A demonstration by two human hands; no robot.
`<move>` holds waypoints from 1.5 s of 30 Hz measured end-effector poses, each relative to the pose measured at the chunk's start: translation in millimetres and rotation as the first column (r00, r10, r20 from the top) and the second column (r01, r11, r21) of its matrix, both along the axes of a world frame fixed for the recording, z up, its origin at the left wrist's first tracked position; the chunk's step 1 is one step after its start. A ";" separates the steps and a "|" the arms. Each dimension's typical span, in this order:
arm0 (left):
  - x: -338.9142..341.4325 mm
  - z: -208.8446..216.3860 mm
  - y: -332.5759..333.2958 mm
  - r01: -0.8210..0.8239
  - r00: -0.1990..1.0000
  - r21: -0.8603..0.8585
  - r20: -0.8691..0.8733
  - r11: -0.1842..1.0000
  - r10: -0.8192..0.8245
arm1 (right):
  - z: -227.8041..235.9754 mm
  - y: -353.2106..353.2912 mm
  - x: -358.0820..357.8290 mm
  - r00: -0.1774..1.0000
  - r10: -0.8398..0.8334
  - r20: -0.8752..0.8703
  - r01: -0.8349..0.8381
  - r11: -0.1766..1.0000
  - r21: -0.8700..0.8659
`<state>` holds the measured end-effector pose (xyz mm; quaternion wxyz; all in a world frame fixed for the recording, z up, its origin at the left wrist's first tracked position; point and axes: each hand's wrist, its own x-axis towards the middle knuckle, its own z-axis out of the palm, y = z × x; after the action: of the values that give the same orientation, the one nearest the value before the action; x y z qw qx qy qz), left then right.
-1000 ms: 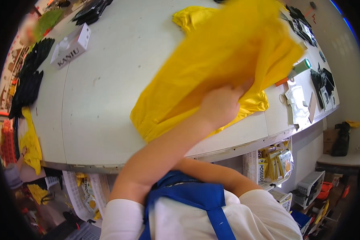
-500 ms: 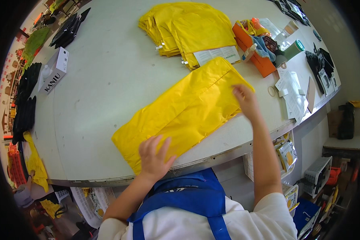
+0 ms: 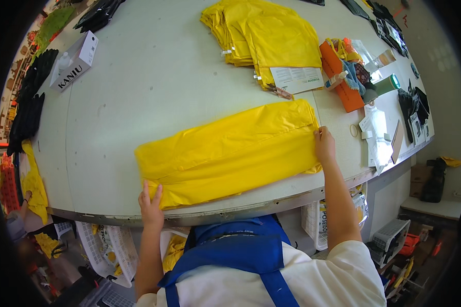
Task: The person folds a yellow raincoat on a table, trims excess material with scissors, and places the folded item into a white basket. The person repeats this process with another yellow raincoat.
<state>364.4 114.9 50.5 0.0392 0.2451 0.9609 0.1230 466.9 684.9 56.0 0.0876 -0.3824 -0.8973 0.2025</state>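
**Both hands flattening a folded yellow garment on the work table**

A long yellow garment [image 3: 230, 153] is lying folded into a strip across the near part of the white table [image 3: 153, 82], running from about 8 o'clock up toward 2 o'clock in the view. The left hand [image 3: 151, 204] is resting at the strip's lower left corner, at roughly 7 o'clock, fingers stretched out and spread flat on the fabric edge, pressing rather than pinching. The right hand [image 3: 325, 145] is sitting at the opposite end, at about 3 o'clock from the centre, with its fingers curled over the short edge of the cloth; whether it is gripping the fabric or only pressing it down cannot be told.

Beyond the garment, toward 12 o'clock, a stack of folded yellow garments [image 3: 264, 33] is lying with a printed paper sheet [image 3: 296, 79] on its near end. Just to the right of that, at 1 o'clock, an orange box [image 3: 343, 84] is lying near a green roll of tape [image 3: 393, 82]. A white carton [image 3: 77, 59] is lying far off at 10 o'clock, and black gloves [image 3: 28, 105] are hanging over the table's left rim at 9 o'clock. The person is wearing a white shirt and a blue apron [image 3: 241, 256].
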 end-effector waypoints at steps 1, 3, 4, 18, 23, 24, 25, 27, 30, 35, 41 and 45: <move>-7.0 7.6 -7.0 0.040 0.998 -0.007 0.051 0.999 -0.039 | -3.4 -13.4 4.4 1.000 -0.014 0.000 0.014 1.000 0.014; -20.6 29.3 -19.0 0.120 0.982 -0.016 0.152 0.993 -0.116 | -8.8 -33.8 14.5 1.000 -0.026 0.003 0.025 0.998 0.066; -28.7 45.1 -22.9 0.150 0.953 0.010 0.265 0.989 -0.147 | -9.9 -40.7 21.3 1.000 -0.028 0.006 0.027 0.994 0.108; -180.5 6.2 -13.0 -0.028 0.978 -0.048 0.206 0.998 0.038 | 2.1 -47.4 21.0 0.965 0.245 0.097 -0.223 0.955 -0.194; -165.4 39.6 26.7 0.024 0.989 -0.081 -0.143 0.996 -0.036 | 29.5 -13.8 -97.9 0.947 0.225 -0.229 -0.250 0.965 -0.085; -154.0 46.2 70.7 0.057 0.996 0.007 -0.071 0.998 -0.057 | 18.1 -8.6 -124.2 0.938 0.269 -0.221 -0.270 0.963 0.023; -136.2 46.1 110.7 0.169 0.985 0.087 -0.049 0.982 -0.165 | 2.8 -4.0 -145.9 0.926 0.315 -0.208 -0.295 0.948 0.123; -90.4 57.3 192.3 0.400 0.911 0.185 0.022 0.898 -0.411 | -24.6 5.5 -169.4 0.946 0.324 -0.007 -0.316 0.925 0.210; -43.6 47.6 277.3 0.558 0.821 0.230 -0.019 0.797 -0.570 | -37.6 18.2 -182.6 0.911 0.388 0.144 -0.409 0.894 0.180; -40.6 20.7 321.1 0.534 0.840 0.269 -0.060 0.801 -0.540 | 14.3 -1.2 -126.7 0.893 0.084 -0.443 -0.219 0.940 -0.262; -54.8 -1.0 322.2 0.591 0.806 0.294 -0.185 0.751 -0.562 | 15.9 -43.0 -19.2 0.973 -0.071 -0.218 -0.071 0.809 -0.584; -53.8 7.9 327.9 0.538 0.832 0.387 -0.096 0.749 -0.547 | 20.8 -64.9 -24.7 0.949 0.191 -0.250 -0.286 0.856 -0.430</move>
<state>310.6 442.8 58.4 0.0339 0.5144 0.8020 0.3018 442.1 620.0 76.8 0.0574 -0.2555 -0.8506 0.4560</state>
